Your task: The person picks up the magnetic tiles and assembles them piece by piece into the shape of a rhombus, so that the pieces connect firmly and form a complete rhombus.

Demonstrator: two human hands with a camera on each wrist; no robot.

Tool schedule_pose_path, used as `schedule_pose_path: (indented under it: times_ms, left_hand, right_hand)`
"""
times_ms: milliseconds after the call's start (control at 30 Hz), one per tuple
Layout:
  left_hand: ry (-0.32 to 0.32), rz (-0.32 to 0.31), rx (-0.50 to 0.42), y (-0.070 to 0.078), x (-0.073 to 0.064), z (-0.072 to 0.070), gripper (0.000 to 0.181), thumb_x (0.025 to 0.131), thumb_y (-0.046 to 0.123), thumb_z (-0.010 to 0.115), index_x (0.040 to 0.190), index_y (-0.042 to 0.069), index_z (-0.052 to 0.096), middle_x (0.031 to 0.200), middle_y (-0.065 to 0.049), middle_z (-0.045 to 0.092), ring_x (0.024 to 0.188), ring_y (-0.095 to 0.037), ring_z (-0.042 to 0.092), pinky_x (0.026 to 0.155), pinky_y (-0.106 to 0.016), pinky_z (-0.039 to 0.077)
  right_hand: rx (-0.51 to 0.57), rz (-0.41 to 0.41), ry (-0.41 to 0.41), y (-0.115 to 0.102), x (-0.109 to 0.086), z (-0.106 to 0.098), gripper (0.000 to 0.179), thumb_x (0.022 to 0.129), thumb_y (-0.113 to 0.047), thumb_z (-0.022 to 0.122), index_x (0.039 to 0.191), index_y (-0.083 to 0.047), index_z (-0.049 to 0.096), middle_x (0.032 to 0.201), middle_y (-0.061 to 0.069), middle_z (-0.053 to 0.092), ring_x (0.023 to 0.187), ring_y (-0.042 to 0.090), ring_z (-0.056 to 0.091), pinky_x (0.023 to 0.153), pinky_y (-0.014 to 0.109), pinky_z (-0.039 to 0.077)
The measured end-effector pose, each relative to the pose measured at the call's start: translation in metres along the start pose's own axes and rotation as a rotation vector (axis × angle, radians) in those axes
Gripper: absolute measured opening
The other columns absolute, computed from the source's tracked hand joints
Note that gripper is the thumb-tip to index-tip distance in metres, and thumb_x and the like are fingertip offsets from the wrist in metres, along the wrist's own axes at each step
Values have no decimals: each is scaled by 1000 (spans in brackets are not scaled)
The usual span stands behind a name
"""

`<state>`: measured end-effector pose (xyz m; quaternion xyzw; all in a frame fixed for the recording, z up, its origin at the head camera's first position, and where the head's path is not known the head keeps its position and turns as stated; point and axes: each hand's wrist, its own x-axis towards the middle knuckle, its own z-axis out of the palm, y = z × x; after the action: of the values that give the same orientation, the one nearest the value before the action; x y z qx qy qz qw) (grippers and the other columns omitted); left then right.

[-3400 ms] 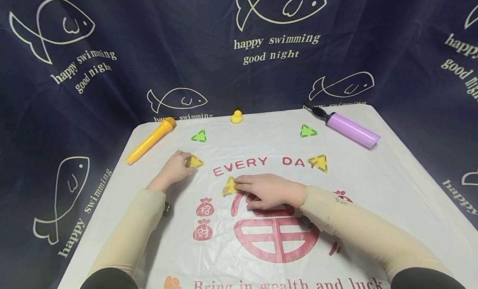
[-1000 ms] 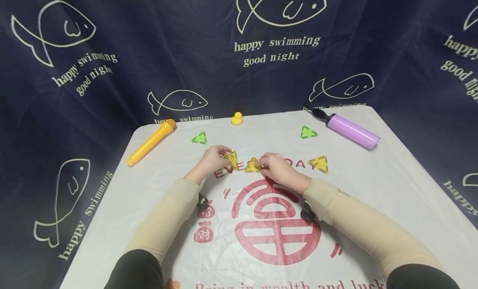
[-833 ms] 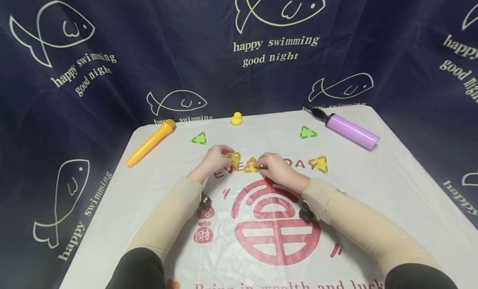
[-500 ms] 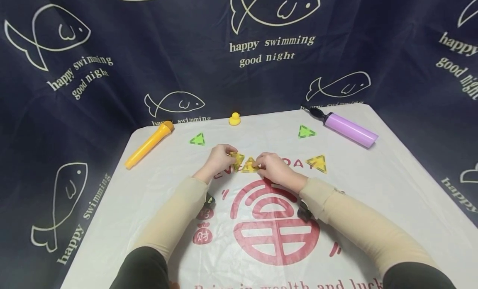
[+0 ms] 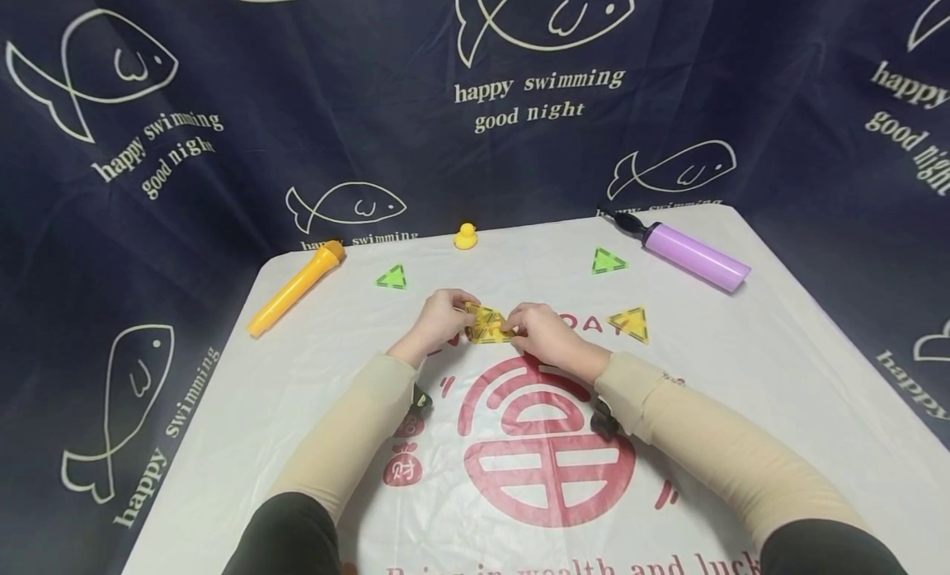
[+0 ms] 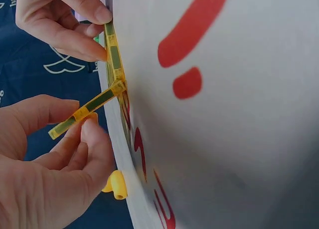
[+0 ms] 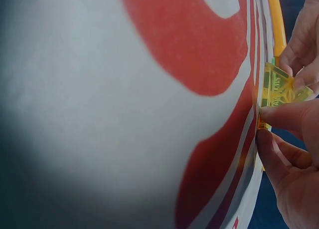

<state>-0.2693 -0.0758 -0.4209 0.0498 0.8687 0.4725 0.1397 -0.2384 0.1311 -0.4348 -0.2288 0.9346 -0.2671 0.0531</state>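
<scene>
Near the middle of the table in the head view, my left hand point(image 5: 439, 319) pinches a yellow triangular magnetic tile point(image 6: 87, 111) between thumb and fingers. Opposite it, my right hand point(image 5: 551, 334) pinches a second yellow triangular tile point(image 6: 115, 57) low over the cloth. The left wrist view has the two tiles meeting along an edge, the left one tilted up and the right one close to the tabletop. Fingertips cover part of both tiles. A third yellow tile point(image 5: 632, 324) lies flat to the right of my hands. Two green triangular tiles point(image 5: 392, 277) point(image 5: 609, 261) lie farther back.
An orange toy microphone point(image 5: 297, 290) lies at the back left of the white-covered table point(image 5: 223, 377). A yellow rubber duck point(image 5: 465, 237) stands at the back edge. A purple hand pump point(image 5: 693, 256) lies back right. A dark curtain point(image 5: 475, 162) hangs behind.
My left hand has carried its yellow tile from the left to the middle. My right hand has moved its tile farther back. The gap between both tiles has closed and they now meet.
</scene>
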Motion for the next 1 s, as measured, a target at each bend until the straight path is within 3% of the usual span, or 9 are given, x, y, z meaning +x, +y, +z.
schedule_pose_path:
  times_ms: [267,600,733,867,1000]
  left_hand:
    - [-27,-11,-100,-4,1,-1,30,89,-1,67,119,0,71,103,-12,68,68,-14,59,53,-26,48]
    - [-65,-28,-127,-6,-1,-2,30,94,3,71,123,-2,69,101,-10,68,61,-12,54,49,-25,44]
    - [-70,-21,-129,-5,-2,-2,30,94,2,70,124,-2,68,103,-12,69,61,-12,54,49,-25,44]
    - [-79,-22,-119,-4,-3,-1,32,93,1,70,125,-3,67,108,-14,68,64,-11,55,51,-25,45]
    - [-83,-14,-89,-5,-4,0,32,92,1,71,124,-3,68,110,-14,67,66,-11,56,54,-24,46]
  right_hand:
    - [19,-4,3,-3,1,0,27,91,-2,74,117,-2,76,118,11,68,94,21,67,83,34,57]
    - [48,-65,22,0,4,4,25,89,-1,76,114,1,75,113,14,68,90,21,68,81,35,57]
    - [112,-37,24,1,4,3,31,87,-1,78,117,2,73,113,14,68,90,21,66,80,35,57]
    - [209,23,-38,5,7,-5,53,83,-3,82,132,3,63,117,16,65,89,20,64,79,33,55]
    - [217,53,-160,11,15,-15,71,81,-6,84,143,5,52,116,16,62,88,19,58,81,32,51]
